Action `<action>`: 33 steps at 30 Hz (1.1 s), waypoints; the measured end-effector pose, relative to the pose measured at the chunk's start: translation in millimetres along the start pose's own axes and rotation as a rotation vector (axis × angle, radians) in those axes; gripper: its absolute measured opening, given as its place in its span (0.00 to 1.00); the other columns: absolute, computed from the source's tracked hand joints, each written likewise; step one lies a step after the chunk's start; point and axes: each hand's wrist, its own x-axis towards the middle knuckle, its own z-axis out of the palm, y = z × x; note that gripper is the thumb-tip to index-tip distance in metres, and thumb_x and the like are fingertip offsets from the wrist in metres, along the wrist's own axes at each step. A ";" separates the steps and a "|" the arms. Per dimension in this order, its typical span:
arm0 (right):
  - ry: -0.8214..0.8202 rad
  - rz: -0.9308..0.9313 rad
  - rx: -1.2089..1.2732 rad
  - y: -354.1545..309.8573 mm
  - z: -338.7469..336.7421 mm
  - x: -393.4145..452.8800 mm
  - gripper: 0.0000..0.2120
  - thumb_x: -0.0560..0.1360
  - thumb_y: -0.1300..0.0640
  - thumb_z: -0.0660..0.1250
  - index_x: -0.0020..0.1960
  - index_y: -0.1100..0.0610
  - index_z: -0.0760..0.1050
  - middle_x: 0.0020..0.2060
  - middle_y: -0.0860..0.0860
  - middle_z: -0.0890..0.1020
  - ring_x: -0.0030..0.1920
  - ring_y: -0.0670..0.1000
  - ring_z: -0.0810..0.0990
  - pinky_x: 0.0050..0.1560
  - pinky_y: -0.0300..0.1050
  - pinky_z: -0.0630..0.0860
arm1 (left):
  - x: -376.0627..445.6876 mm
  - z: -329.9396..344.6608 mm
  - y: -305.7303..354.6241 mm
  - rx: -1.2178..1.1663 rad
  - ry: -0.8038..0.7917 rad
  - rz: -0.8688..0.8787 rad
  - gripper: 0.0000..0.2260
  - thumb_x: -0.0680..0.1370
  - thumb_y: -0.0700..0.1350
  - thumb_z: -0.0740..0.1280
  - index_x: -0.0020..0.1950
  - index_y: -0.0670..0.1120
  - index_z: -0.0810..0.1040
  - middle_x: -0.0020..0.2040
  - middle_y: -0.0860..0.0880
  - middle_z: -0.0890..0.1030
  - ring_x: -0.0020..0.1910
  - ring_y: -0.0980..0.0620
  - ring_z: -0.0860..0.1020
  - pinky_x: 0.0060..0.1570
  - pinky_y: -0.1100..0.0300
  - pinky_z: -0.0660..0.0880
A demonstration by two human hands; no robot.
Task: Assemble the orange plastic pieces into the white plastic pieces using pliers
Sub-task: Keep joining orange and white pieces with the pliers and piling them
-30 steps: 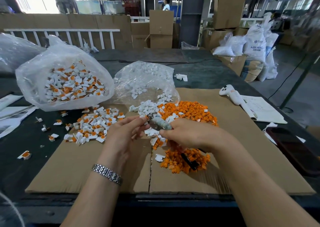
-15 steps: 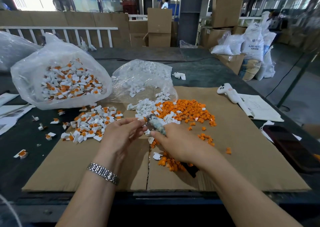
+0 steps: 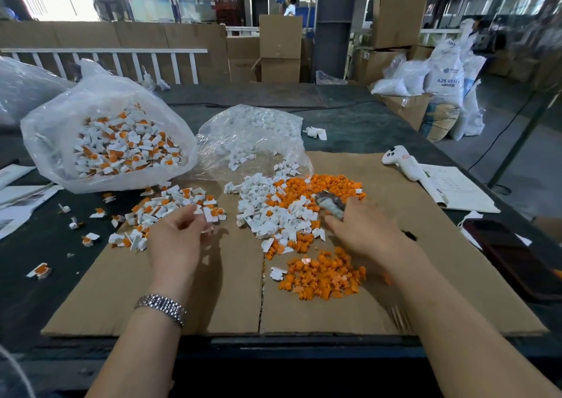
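left hand (image 3: 179, 239): fingers loosely curled over the near edge of the assembled pile, blurred; can't tell if it holds a piece
right hand (image 3: 365, 233): grips the pliers (image 3: 330, 204), tool head sticks out past the fingers over the mixed heap
white pieces (image 3: 267, 209): loose heap between the two hands, spilling from the clear bag (image 3: 252, 136) beyond it
orange pieces (image 3: 322, 276): one pile just near side of right hand, more (image 3: 328, 184) beyond its fingers
assembled pile (image 3: 170, 203): just beyond left hand's fingertips
big bag (image 3: 106, 136): far beyond left hand, full of white-orange parts
cardboard (image 3: 182, 300): under both hands
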 end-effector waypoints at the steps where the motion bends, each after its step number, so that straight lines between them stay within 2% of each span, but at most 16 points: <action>1: 0.006 0.028 -0.057 5.6 3.0 3.4 0.31 0.79 0.34 0.57 0.69 0.58 0.67 0.64 0.60 0.73 0.64 0.62 0.72 0.64 0.61 0.71 | -0.4 -2.0 -0.8 0.074 0.007 0.058 0.17 0.81 0.40 0.71 0.69 0.49 0.80 0.52 0.54 0.84 0.41 0.60 0.84 0.38 0.65 0.78; 2: 0.008 0.044 -0.103 9.6 6.1 5.8 0.31 0.79 0.34 0.58 0.68 0.58 0.68 0.64 0.61 0.73 0.64 0.62 0.72 0.63 0.60 0.70 | -2.2 -2.8 -0.6 0.140 -0.012 0.111 0.17 0.81 0.41 0.71 0.70 0.51 0.79 0.54 0.54 0.83 0.44 0.55 0.84 0.43 0.60 0.80; 4: 0.016 0.045 -0.145 14.9 14.0 9.6 0.31 0.78 0.33 0.59 0.67 0.57 0.68 0.64 0.60 0.72 0.65 0.62 0.72 0.62 0.61 0.69 | -9.3 -1.3 2.2 0.201 -0.129 0.171 0.14 0.80 0.42 0.72 0.64 0.54 0.82 0.52 0.57 0.83 0.48 0.51 0.83 0.50 0.53 0.82; 6: 0.022 0.031 -0.142 16.3 22.0 12.0 0.31 0.78 0.32 0.58 0.68 0.57 0.68 0.66 0.60 0.71 0.66 0.62 0.70 0.64 0.61 0.68 | -18.7 1.7 3.3 0.209 -0.355 0.196 0.09 0.78 0.42 0.73 0.54 0.56 0.84 0.46 0.57 0.85 0.45 0.56 0.83 0.43 0.63 0.81; 8: 0.033 0.021 -0.131 15.2 27.6 13.2 0.33 0.78 0.30 0.55 0.68 0.56 0.68 0.67 0.60 0.70 0.67 0.62 0.69 0.65 0.62 0.66 | -26.9 4.8 2.1 0.252 -0.599 0.223 0.08 0.77 0.43 0.75 0.52 0.56 0.84 0.45 0.59 0.86 0.42 0.60 0.83 0.38 0.68 0.78; 10: 0.051 0.007 -0.135 13.1 30.8 12.6 0.35 0.77 0.29 0.53 0.68 0.56 0.68 0.67 0.60 0.69 0.68 0.61 0.67 0.65 0.62 0.66 | -33.4 7.6 -0.6 0.333 -0.765 0.243 0.08 0.76 0.45 0.75 0.53 0.57 0.84 0.46 0.60 0.85 0.42 0.60 0.82 0.39 0.71 0.76; 13: 0.051 -0.006 -0.122 11.3 32.1 11.8 0.34 0.78 0.30 0.52 0.68 0.57 0.69 0.68 0.59 0.68 0.69 0.60 0.65 0.66 0.62 0.65 | -40.8 12.2 -3.5 0.402 -0.875 0.254 0.10 0.76 0.46 0.76 0.53 0.59 0.84 0.47 0.61 0.83 0.46 0.63 0.80 0.44 0.73 0.75; 15: 0.051 -0.013 -0.074 10.5 28.2 9.0 0.33 0.79 0.31 0.53 0.69 0.56 0.69 0.69 0.58 0.67 0.69 0.60 0.65 0.67 0.62 0.64 | -43.3 15.3 -3.2 0.456 -0.871 0.308 0.09 0.76 0.45 0.76 0.50 0.59 0.84 0.47 0.61 0.82 0.48 0.67 0.78 0.46 0.73 0.74; 18: 0.114 -0.079 0.019 10.6 16.7 -0.3 0.23 0.80 0.39 0.60 0.68 0.52 0.69 0.65 0.54 0.69 0.67 0.56 0.67 0.66 0.59 0.64 | -43.0 19.6 -3.2 0.528 -0.820 0.372 0.07 0.77 0.45 0.75 0.48 0.59 0.83 0.50 0.59 0.80 0.48 0.64 0.77 0.46 0.74 0.72; 20: 0.111 -0.152 0.085 12.0 8.3 -8.7 0.12 0.81 0.46 0.63 0.62 0.49 0.75 0.58 0.49 0.74 0.63 0.52 0.72 0.63 0.57 0.68 | -43.7 22.6 -3.1 0.542 -0.800 0.389 0.04 0.79 0.46 0.74 0.52 0.55 0.84 0.51 0.58 0.80 0.48 0.61 0.78 0.44 0.74 0.72; 22: 0.028 -0.224 0.163 10.7 3.4 -17.6 0.06 0.80 0.50 0.67 0.54 0.48 0.80 0.51 0.45 0.77 0.57 0.49 0.77 0.61 0.56 0.73 | -45.5 25.4 -2.6 0.544 -0.776 0.403 0.06 0.80 0.48 0.71 0.56 0.52 0.85 0.52 0.57 0.80 0.47 0.61 0.79 0.42 0.74 0.73; 25: -0.058 -0.288 0.141 1.1 4.9 -27.4 0.06 0.77 0.51 0.72 0.53 0.49 0.83 0.52 0.46 0.82 0.56 0.48 0.79 0.59 0.54 0.76 | -47.6 28.0 -0.1 0.555 -0.725 0.385 0.07 0.82 0.49 0.69 0.58 0.53 0.83 0.50 0.57 0.81 0.44 0.60 0.81 0.39 0.72 0.75; 28: -0.039 -0.289 0.054 -5.2 11.7 -27.2 0.06 0.78 0.53 0.71 0.54 0.49 0.83 0.53 0.48 0.84 0.57 0.50 0.80 0.58 0.52 0.76 | -48.3 27.9 -1.2 0.503 -0.685 0.330 0.05 0.83 0.47 0.68 0.56 0.53 0.82 0.47 0.54 0.83 0.43 0.58 0.82 0.39 0.69 0.74; 30: -0.008 -0.294 -0.002 -7.9 14.4 -25.9 0.06 0.78 0.53 0.70 0.54 0.49 0.83 0.53 0.49 0.84 0.56 0.51 0.80 0.56 0.50 0.75 | -49.0 26.3 -1.6 0.374 -0.666 0.247 0.05 0.83 0.45 0.67 0.54 0.51 0.82 0.41 0.50 0.85 0.38 0.59 0.83 0.36 0.69 0.75; 31: 0.009 -0.298 -0.019 -9.5 15.5 -25.6 0.06 0.79 0.53 0.69 0.55 0.50 0.82 0.54 0.49 0.83 0.57 0.52 0.79 0.56 0.51 0.74 | -49.7 25.0 -1.3 0.298 -0.663 0.203 0.05 0.83 0.43 0.67 0.53 0.51 0.82 0.40 0.49 0.86 0.37 0.59 0.83 0.37 0.68 0.76; 33: 0.047 -0.295 -0.003 -12.4 16.9 -26.0 0.07 0.80 0.55 0.66 0.56 0.51 0.79 0.53 0.50 0.82 0.57 0.53 0.78 0.57 0.53 0.75 | -48.1 23.3 -0.2 0.181 -0.654 0.136 0.06 0.83 0.41 0.67 0.53 0.50 0.83 0.42 0.51 0.87 0.41 0.58 0.85 0.45 0.63 0.81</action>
